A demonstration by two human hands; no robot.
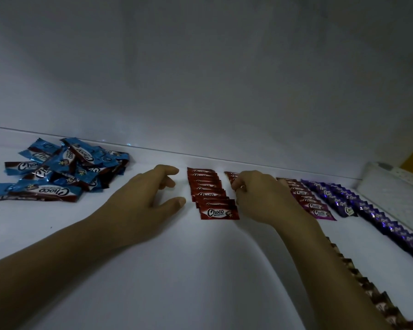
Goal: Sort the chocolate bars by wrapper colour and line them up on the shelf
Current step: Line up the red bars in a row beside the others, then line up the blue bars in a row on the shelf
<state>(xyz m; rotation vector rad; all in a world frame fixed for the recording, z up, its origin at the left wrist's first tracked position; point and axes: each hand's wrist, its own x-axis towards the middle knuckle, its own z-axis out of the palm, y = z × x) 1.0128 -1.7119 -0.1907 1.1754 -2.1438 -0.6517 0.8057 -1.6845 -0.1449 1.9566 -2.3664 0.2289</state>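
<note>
Our left hand (148,198) lies loose and empty on the shelf (153,270), fingers spread, just at nine o'clock of the tidy red row (212,198). Our right hand (260,198) curls its fingertips onto a second red row (230,175) at three o'clock. Pinching or only touching, we can't tell. Blue bars (57,170) sit heaped at ten o'clock, with the pink row (312,201) and purple rows (367,210) out at two.

Bar pile (57,172) far left on shelf (200,270), overlapping rows (212,194) centre to right
</note>
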